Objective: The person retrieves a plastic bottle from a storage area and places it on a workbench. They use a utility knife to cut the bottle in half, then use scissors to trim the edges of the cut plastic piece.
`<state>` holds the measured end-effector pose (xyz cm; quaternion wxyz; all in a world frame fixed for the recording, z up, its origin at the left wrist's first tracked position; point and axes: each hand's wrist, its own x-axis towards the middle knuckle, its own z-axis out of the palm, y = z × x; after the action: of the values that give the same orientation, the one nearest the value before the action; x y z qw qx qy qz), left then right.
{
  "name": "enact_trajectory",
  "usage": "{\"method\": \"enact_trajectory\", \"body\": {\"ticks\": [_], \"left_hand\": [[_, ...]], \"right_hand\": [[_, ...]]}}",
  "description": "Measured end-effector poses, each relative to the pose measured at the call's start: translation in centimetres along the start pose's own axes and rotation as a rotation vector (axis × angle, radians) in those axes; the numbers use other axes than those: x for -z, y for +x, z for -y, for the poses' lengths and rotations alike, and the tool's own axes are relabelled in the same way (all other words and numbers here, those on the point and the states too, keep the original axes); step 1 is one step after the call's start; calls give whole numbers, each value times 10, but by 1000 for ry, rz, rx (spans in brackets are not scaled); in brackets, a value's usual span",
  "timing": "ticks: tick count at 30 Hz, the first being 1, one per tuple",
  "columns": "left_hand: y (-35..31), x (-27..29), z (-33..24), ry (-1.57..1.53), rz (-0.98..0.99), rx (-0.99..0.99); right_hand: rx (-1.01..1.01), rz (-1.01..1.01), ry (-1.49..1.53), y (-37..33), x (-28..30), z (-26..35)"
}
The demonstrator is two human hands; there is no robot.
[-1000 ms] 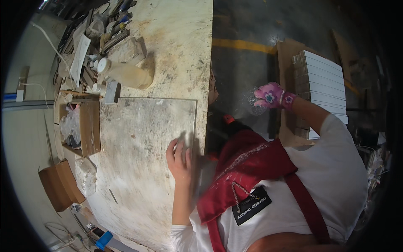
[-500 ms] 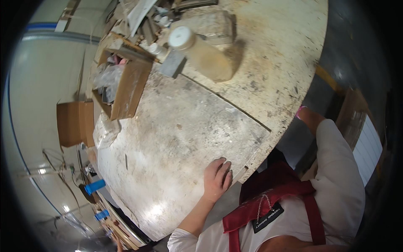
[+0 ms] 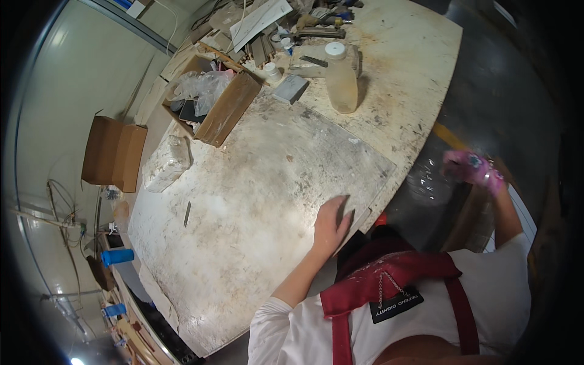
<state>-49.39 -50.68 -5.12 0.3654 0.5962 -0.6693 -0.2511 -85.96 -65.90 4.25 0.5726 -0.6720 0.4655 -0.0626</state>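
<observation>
My bare left hand (image 3: 331,225) lies on the near right edge of the pale, stained board (image 3: 243,201), fingers stretched out and holding nothing. Off the table's right side is my right hand (image 3: 471,167), in a pink patterned glove with dark fingertips. Its fingers are blurred, and whether they grip anything does not show. Beside them, below the table edge, is a shiny clear plastic thing (image 3: 423,179) of unclear kind. A flat dark metal strip (image 3: 187,214) lies on the board, far from both hands.
At the back stand a white-capped clear bottle (image 3: 342,85), a grey block (image 3: 291,89) and an open cardboard box (image 3: 231,112) of plastic bags. A white wrapped bundle (image 3: 169,164) sits at the left. Tools and scraps (image 3: 304,30) crowd the far end.
My right hand has come into view at the right, its arm reaching outward. My left hand has shifted slightly up and right along the board's edge. The view has tilted.
</observation>
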Motion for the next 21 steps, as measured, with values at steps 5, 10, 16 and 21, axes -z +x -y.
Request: {"method": "enact_trajectory", "body": {"ticks": [5, 10, 16, 21], "left_hand": [[-2, 42, -18, -231, -135, 32], [-36, 113, 11, -25, -203, 23], [-69, 158, 11, -354, -317, 256], [-66, 182, 25, -629, -354, 347]], "right_hand": [[631, -284, -577, 57, -136, 53], [808, -303, -988, 72, -241, 139], [888, -155, -766, 99, -279, 172], [756, 88, -247, 127, -280, 209]]}}
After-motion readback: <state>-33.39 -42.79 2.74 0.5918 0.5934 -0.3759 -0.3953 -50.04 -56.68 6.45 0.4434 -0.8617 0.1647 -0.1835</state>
